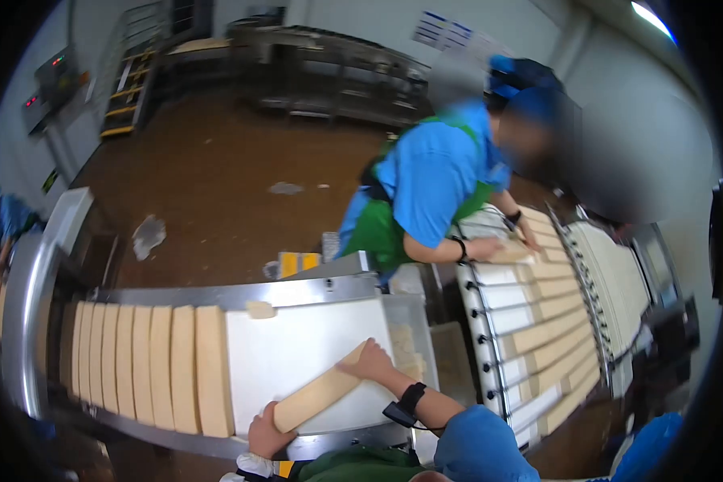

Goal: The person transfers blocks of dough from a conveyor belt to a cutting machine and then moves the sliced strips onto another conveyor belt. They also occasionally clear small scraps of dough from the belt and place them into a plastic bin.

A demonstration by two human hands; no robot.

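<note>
My left hand (265, 434) and my right hand (369, 361) each grip one end of a long tan dough strip (317, 394). The strip lies slanted over the white belt (297, 345) of a steel conveyor. A black band sits on my right wrist, above a blue sleeve. To the left of the strip, several similar dough strips (149, 361) lie side by side across the belt. A small scrap of dough (260, 309) rests at the belt's far edge.
A co-worker (434, 185) in a blue shirt and green apron leans over a second conveyor (538, 321) on the right, hands on the dough strips there. Beyond are a brown wet floor (217, 177), steel shelving (329, 72) and a yellow step ladder (128, 88).
</note>
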